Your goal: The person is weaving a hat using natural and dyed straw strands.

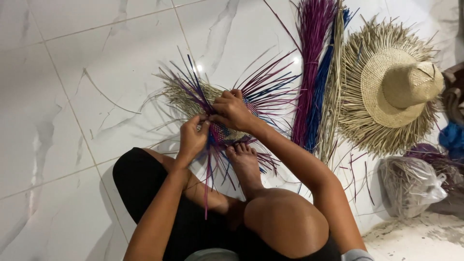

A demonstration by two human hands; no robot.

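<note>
- While both hands work at one spot, the left hand [192, 137] and right hand [231, 110] sit close together, fingertips pinched on strands at the near edge of the woven piece [227, 131].
- Woven piece: lies on the white tiled floor [72, 72], directly ahead of the person's foot [245, 162], whose toes touch or pin its near edge. Loose purple, blue and straw-coloured ends fan out all round.
- Risk (judgement): the unwoven ends look springy; if the pinch slackens, the strand in hand could slip out of the weave. If the foot lifts, the piece may turn.
- Risk (judgement): a thin strand bent sharply might crack.
- Count: one piece in work; one finished straw hat [394, 87] with fringed brim; one upright bundle of strands [316, 72], purple, blue and straw; one clear bag [411, 186] of fibre.
</note>
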